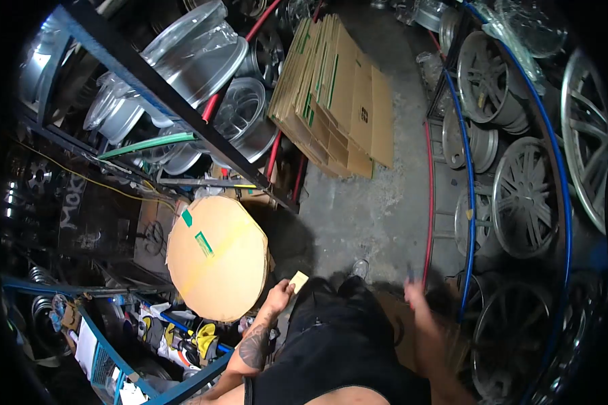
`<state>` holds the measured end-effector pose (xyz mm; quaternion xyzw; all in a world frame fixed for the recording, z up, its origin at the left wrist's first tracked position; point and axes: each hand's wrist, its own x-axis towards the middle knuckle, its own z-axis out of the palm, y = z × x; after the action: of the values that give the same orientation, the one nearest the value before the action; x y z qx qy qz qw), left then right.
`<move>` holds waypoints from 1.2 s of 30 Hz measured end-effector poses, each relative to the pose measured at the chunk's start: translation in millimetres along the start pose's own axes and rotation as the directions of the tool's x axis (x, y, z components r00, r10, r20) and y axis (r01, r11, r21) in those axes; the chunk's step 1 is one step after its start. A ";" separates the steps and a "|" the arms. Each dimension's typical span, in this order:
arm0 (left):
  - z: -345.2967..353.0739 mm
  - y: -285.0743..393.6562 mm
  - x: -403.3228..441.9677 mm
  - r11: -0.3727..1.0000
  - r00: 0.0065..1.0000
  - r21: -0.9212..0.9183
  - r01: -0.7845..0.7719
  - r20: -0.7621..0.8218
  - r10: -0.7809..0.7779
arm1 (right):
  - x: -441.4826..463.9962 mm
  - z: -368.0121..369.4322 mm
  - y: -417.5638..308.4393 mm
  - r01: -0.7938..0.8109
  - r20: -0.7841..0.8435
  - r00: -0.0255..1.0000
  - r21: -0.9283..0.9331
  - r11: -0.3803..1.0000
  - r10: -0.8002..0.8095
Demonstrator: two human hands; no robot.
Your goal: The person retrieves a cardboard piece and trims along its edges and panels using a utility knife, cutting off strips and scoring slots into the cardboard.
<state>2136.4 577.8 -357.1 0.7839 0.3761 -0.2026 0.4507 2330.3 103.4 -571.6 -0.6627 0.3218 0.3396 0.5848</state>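
My left hand [281, 294] is closed on a small yellowish card [299, 279] beside my dark trousers. Right next to it on the left is a round cardboard piece [216, 260] with green tape strips and a yellow stripe. On the other side of my body, my right hand [414, 291] is closed near the red rail. A small dark object [410, 273] sticks up from its fingers, too blurred to identify.
Flattened cardboard boxes [338, 94] lean together ahead on the concrete floor [358, 216]. Racks with wheel rims [527, 196] and a blue rail [471, 202] line the right. More wrapped rims [196, 61] fill the left rack [142, 81]. Assorted items lie at lower left.
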 end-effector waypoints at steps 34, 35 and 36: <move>-137.3 291.0 630.6 0.771 0.526 -0.560 -0.303 -0.773 -0.355 | 265.0 171.4 -558.2 0.241 0.304 0.948 -0.503 0.830 -0.091; -133.9 293.7 630.7 0.779 0.525 -0.561 -0.280 -0.769 -0.365 | 275.4 192.5 -592.0 0.274 0.322 0.937 -0.429 0.861 -0.137; -133.8 299.2 627.0 0.784 0.530 -0.566 -0.254 -0.760 -0.377 | 286.1 208.0 -620.6 0.302 0.331 0.926 -0.356 0.884 -0.183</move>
<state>2762.7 854.9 -534.6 0.5727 0.6189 0.3199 0.4320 2987.0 369.4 -480.4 -0.7470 0.0706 0.4141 0.5153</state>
